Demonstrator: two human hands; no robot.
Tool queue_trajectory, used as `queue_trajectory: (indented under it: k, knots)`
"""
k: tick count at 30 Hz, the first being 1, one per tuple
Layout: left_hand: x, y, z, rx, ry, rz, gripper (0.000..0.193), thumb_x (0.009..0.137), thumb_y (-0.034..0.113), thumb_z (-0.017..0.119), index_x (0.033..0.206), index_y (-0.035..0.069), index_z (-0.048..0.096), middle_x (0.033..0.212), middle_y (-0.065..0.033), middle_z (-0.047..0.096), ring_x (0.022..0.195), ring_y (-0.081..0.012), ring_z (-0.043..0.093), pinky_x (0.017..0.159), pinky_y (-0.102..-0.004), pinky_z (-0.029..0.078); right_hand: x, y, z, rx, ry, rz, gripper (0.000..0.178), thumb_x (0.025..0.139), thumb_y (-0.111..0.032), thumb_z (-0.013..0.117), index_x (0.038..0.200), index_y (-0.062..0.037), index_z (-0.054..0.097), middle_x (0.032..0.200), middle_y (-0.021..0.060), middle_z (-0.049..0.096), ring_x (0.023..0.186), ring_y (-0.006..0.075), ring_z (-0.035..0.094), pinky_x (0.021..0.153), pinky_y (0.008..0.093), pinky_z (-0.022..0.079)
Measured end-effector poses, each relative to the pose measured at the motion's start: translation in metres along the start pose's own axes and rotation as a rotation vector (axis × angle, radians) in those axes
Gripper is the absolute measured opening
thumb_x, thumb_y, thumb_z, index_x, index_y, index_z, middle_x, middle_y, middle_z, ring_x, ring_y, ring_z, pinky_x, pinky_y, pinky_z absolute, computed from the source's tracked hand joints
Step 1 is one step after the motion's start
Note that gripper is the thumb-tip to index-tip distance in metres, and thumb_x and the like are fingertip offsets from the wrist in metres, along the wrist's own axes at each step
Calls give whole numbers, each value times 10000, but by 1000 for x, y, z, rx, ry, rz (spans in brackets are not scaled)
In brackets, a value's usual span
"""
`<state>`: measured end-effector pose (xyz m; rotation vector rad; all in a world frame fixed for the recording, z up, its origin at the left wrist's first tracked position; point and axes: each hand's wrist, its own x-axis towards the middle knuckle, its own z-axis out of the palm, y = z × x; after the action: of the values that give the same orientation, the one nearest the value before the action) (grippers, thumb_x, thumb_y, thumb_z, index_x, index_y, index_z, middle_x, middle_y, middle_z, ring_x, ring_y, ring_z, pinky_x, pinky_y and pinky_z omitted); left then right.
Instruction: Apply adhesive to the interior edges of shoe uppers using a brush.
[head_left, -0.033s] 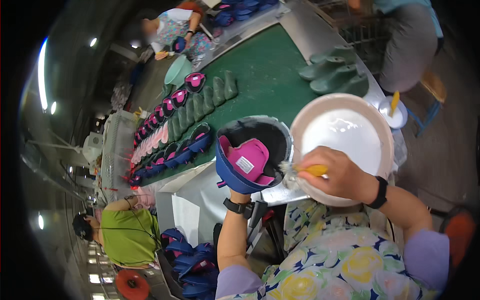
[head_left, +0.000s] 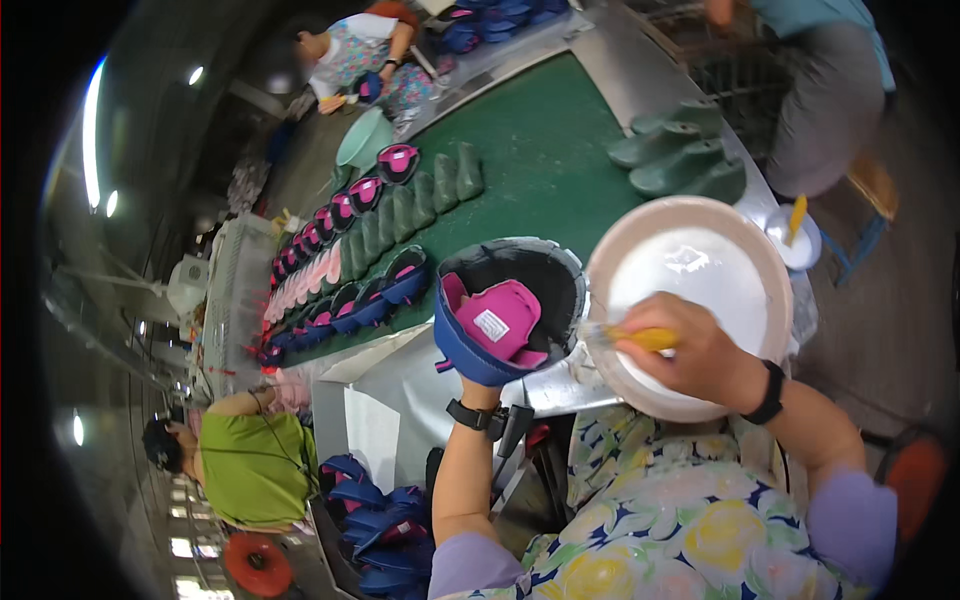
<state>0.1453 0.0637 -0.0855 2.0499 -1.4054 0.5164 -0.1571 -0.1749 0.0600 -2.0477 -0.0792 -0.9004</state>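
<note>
My left hand [head_left: 480,392] holds up a blue shoe upper [head_left: 467,345] from below; most of its fingers are hidden beneath it. The upper's dark inside faces me, with a pink lining bearing a white label. My right hand [head_left: 690,345] is closed round a brush with a yellow handle [head_left: 655,339]. The pale bristles meet or nearly meet the right rim of the upper; contact is hard to tell. Under my right hand stands a wide beige basin [head_left: 612,260] of white liquid.
Rows of shoe uppers [head_left: 405,275] and dark green shoe lasts [head_left: 405,212] stand on the green table [head_left: 530,120]. More lasts [head_left: 680,150] lie behind the basin. Blue uppers [head_left: 385,530] are heaped at lower left. A white pot [head_left: 795,245] stands right. Co-workers sit around.
The brush and my right hand have shifted slightly right. My left hand keeps the upper in nearly the same place. The whole view has tilted a little.
</note>
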Motion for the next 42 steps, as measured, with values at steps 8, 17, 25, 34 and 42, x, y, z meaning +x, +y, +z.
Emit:
queue_trajectory:
  k: [8, 17, 25, 34, 42]
  knots:
    - [40, -82, 17, -1330, 153, -1016, 222, 1058, 88, 378, 1255, 121, 473, 1003, -98, 645, 755, -176, 623, 657, -325, 570, -36, 22, -61, -177, 219, 286, 142, 883, 45, 674, 1002, -6, 616, 942, 105, 664, 860, 187, 660, 767, 286, 518]
    - [60, -215, 8, -265, 310, -1153, 537, 919, 74, 589, 1437, 73, 448, 1009, -103, 680, 811, -199, 684, 721, -360, 570, -44, 42, -59, -6, 120, 579, 87, 956, 18, 597, 1041, 2, 592, 1046, 84, 605, 918, 134, 598, 802, 247, 487]
    - [-117, -113, -203, -29, -967, -1017, 1096, 684, 618, 832, 1497, 22, 399, 1333, -221, 602, 1199, -337, 589, 998, -402, 482, -19, 38, -35, 106, -59, 602, 85, 962, 7, 594, 1047, -5, 589, 1031, 62, 599, 947, 123, 584, 817, 249, 477]
    - [-138, -56, -211, -69, -886, -1212, 455, 662, 266, 864, 963, 26, 622, 852, -142, 671, 842, -306, 655, 753, -409, 512, -22, 10, -30, -36, -83, 417, 115, 865, 8, 690, 961, -10, 629, 896, 94, 678, 821, 181, 670, 747, 287, 515]
    - [45, -33, -152, 123, -781, -932, 410, 772, 158, 664, 1052, -101, 511, 944, -259, 672, 695, -371, 709, 480, -440, 584, -26, -6, -32, -39, -85, 421, 106, 875, -7, 695, 960, -20, 632, 897, 98, 692, 833, 197, 695, 744, 293, 531]
